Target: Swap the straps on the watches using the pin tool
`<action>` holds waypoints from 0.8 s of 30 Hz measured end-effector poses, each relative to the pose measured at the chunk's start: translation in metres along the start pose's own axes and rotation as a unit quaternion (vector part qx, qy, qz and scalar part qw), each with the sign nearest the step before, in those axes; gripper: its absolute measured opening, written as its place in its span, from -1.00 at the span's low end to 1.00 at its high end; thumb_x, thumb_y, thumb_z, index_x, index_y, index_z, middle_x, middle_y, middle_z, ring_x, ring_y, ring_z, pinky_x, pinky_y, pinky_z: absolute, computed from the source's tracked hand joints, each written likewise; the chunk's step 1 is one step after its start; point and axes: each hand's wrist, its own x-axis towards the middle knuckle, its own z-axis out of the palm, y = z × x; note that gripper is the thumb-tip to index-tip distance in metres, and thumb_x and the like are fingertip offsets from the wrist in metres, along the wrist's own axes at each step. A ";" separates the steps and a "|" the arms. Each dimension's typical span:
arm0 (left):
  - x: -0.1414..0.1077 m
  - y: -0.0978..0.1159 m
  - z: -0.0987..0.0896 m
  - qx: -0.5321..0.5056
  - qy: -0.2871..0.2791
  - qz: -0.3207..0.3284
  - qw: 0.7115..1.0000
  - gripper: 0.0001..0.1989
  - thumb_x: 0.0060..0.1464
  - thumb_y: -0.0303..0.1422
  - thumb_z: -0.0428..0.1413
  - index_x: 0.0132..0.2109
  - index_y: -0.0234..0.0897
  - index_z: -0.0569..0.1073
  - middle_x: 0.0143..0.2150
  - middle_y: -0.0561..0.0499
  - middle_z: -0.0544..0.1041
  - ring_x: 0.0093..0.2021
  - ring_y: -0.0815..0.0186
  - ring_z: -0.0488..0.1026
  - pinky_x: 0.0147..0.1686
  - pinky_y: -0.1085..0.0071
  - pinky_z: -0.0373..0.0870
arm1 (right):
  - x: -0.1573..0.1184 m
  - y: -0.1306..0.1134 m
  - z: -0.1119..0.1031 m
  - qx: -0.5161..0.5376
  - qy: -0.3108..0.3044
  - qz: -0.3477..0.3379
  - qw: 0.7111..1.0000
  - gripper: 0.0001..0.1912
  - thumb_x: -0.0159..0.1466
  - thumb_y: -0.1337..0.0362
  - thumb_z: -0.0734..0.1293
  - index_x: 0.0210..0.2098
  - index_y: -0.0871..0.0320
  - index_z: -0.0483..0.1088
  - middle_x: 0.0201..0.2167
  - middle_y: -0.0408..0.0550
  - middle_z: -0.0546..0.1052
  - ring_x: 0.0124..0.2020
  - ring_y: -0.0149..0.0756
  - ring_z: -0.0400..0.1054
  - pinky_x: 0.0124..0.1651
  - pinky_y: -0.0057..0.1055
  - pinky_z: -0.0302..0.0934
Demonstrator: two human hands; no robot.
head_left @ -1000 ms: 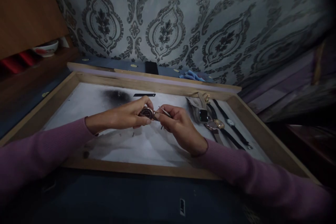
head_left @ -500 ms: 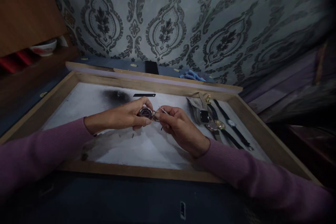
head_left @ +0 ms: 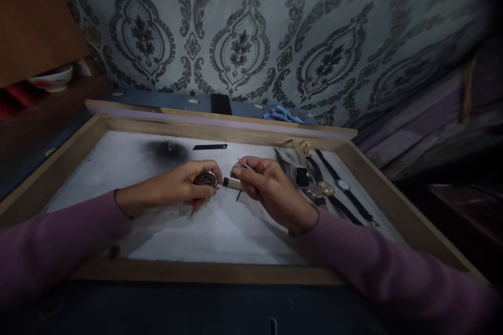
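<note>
Over the middle of the wooden tray (head_left: 204, 272), the left hand (head_left: 183, 183) has its fingers closed around the round watch (head_left: 205, 180), with its dark round side facing up. The right hand (head_left: 271, 186) is also over the tray middle, just beside it; its fingers are narrow, pinching the thin tool (head_left: 243, 163). A short strip (head_left: 231, 183) is partly seen under this hand, also over the tray. Near the far rim of the tray lies the black blade (head_left: 210, 147). In the tray's right part are several watches, one with a square screen (head_left: 302, 177). Behind the tray is a blue cloth (head_left: 283, 114).
</note>
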 end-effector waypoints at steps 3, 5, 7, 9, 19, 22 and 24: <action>0.002 -0.001 0.000 -0.054 0.016 -0.030 0.998 -0.85 0.10 -0.31 0.10 -0.23 -0.27 0.33 -0.58 0.16 0.37 -0.64 0.47 0.23 -0.65 0.54 0.06 | 0.001 0.000 0.000 -0.007 0.000 -0.004 1.000 -0.69 0.04 0.12 0.46 -0.53 0.17 0.30 -0.73 -0.36 0.16 -0.68 -0.56 -0.11 -0.60 -0.48 -0.26; 0.003 -0.002 0.000 -0.086 0.032 -0.041 0.995 -0.86 0.09 -0.29 0.11 -0.30 -0.28 0.35 -0.55 0.13 0.40 -0.63 0.47 0.27 -0.66 0.55 0.06 | 0.001 0.001 0.000 -0.022 -0.004 -0.013 1.000 -0.69 0.04 0.11 0.45 -0.53 0.17 0.31 -0.72 -0.35 0.17 -0.67 -0.55 -0.08 -0.59 -0.48 -0.23; 0.003 -0.002 0.002 -0.106 0.041 -0.048 0.992 -0.82 0.07 -0.28 0.12 -0.38 -0.29 0.35 -0.54 0.12 0.40 -0.62 0.48 0.30 -0.67 0.55 0.05 | 0.002 0.003 0.001 -0.038 -0.010 -0.021 0.999 -0.70 0.06 0.11 0.44 -0.51 0.17 0.32 -0.70 -0.33 0.18 -0.65 -0.54 -0.06 -0.59 -0.49 -0.20; 0.004 -0.001 0.004 -0.118 0.043 -0.054 0.991 -0.81 0.06 -0.28 0.14 -0.41 -0.31 0.36 -0.53 0.11 0.40 -0.61 0.48 0.32 -0.68 0.55 0.02 | 0.002 0.005 0.001 -0.051 -0.019 -0.023 0.998 -0.71 0.08 0.11 0.43 -0.50 0.17 0.33 -0.68 -0.31 0.21 -0.64 -0.54 -0.04 -0.59 -0.49 -0.19; 0.000 -0.002 -0.012 -0.108 0.023 -0.064 0.992 -0.79 -0.05 -0.39 0.17 -0.23 -0.31 0.37 -0.48 0.10 0.47 -0.57 0.45 0.36 -0.66 0.54 0.06 | 0.012 0.011 0.003 -0.070 -0.012 -0.003 0.997 -0.77 0.12 0.16 0.38 -0.50 0.18 0.34 -0.73 -0.33 0.20 -0.67 -0.54 -0.06 -0.59 -0.49 -0.21; -0.005 -0.002 -0.028 -0.044 0.027 -0.073 0.996 -0.80 -0.04 -0.38 0.17 -0.25 -0.29 0.32 -0.53 0.09 0.50 -0.61 0.45 0.32 -0.63 0.54 0.11 | 0.022 0.010 0.003 -0.099 -0.015 0.020 0.995 -0.78 0.11 0.19 0.36 -0.54 0.19 0.32 -0.75 -0.31 0.22 -0.69 -0.55 -0.07 -0.61 -0.50 -0.23; -0.007 -0.002 -0.037 -0.006 0.044 -0.078 0.996 -0.81 -0.04 -0.36 0.16 -0.27 -0.28 0.31 -0.58 0.11 0.48 -0.63 0.44 0.30 -0.63 0.54 0.11 | 0.030 0.009 0.005 -0.128 -0.027 0.036 0.991 -0.81 0.12 0.22 0.33 -0.54 0.19 0.32 -0.75 -0.29 0.25 -0.70 -0.56 -0.05 -0.62 -0.52 -0.22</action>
